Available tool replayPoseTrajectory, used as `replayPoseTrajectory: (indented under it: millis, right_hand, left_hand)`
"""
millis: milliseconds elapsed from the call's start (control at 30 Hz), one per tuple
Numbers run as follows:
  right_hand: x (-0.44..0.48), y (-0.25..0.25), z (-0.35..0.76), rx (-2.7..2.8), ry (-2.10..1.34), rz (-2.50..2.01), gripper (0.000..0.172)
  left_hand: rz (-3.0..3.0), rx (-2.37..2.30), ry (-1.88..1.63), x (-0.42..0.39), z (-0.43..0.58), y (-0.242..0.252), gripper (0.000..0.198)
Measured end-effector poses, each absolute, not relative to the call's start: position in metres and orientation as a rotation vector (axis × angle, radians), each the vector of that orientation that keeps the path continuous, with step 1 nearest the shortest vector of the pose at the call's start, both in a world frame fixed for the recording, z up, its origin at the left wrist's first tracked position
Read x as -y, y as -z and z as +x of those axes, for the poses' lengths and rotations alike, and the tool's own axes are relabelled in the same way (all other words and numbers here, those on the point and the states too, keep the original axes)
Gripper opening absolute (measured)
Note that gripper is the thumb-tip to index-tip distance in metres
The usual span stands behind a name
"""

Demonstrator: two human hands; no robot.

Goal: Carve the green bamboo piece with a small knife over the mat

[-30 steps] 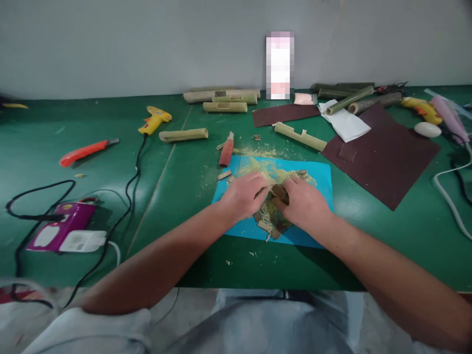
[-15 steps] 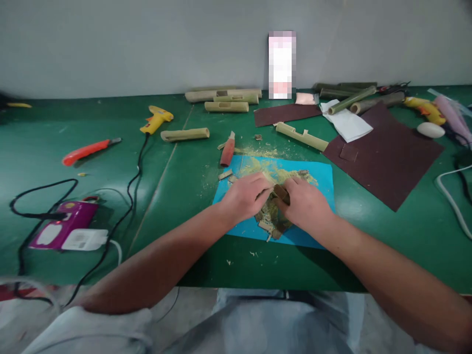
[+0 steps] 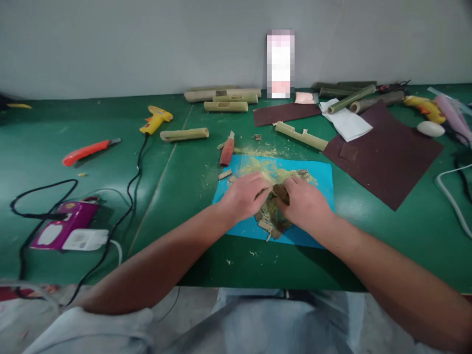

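My left hand and my right hand meet over a blue sheet on the green table. Both are closed, fingers curled. My right hand grips a small brown piece, maybe sandpaper, pressed against something my left hand pinches; that thing is hidden by the fingers. Below the hands lies a heap of bamboo chips and sawdust.
A red-handled knife lies just beyond the sheet, an orange cutter and a yellow glue gun to the left. Bamboo tubes line the back. Dark sandpaper sheets lie right. A purple device with cables sits at near left.
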State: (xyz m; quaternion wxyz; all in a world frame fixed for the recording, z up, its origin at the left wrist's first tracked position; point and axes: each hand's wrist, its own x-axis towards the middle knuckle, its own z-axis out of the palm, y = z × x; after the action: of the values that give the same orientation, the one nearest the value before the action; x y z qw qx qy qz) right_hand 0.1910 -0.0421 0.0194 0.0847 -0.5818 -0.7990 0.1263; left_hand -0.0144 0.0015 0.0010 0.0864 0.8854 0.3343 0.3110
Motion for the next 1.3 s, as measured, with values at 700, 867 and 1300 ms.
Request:
replayPoseTrajectory:
  millis: [700,867,1300]
  right_hand:
    - [0.0414,-0.0181,0.1908,2.376,-0.360,-1.733,0.016]
    - [0.0408,-0.0172,0.1917,2.375,-0.371,-1.739,0.016]
    - [0.0413,-0.0185,0.1921,2.388,-0.394,-1.735,0.016]
  left_hand:
    - [2.602,-1.073,-0.968,-0.0016,-0.0136,-0.0011,0.020]
    - [2.612,-1.056,-0.966,-0.0018,-0.0134,-0.0001,0.020]
    - [2.646,-1.001,-0.907,0.0003,-0.0133,0.0006,0.019]
